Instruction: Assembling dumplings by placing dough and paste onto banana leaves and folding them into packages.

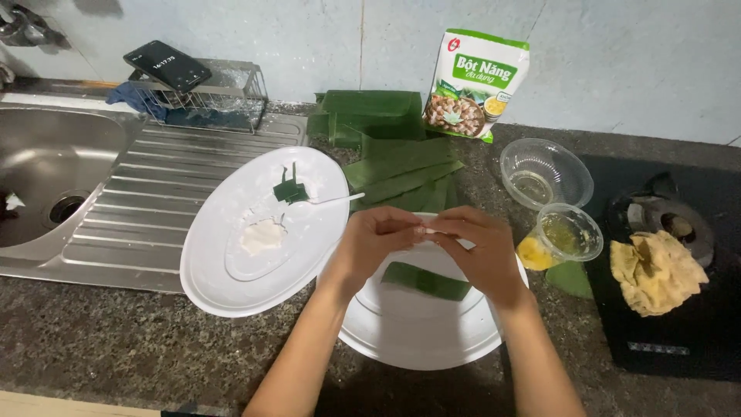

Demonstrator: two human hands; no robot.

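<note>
I see both hands meeting over the round plate (421,332) on the tabletop (116,340). The left hand (370,243) and right hand (482,251) pinch a small pale lump (427,228) between their fingers (401,225); I cannot tell what it is. Just below the fingers a leaf strip (426,281) lies flat on the plate. Left of them sits an oval plate (231,289) with white dough (261,235), a folded leaf piece (289,190) and a spoon (336,200). Beyond the fingers lie stacked leaves (401,166) and a flour bag (476,83). To their right stand a clear bowl (545,171) and a cup (570,232); farther right, a yellow cloth (656,270).
</note>
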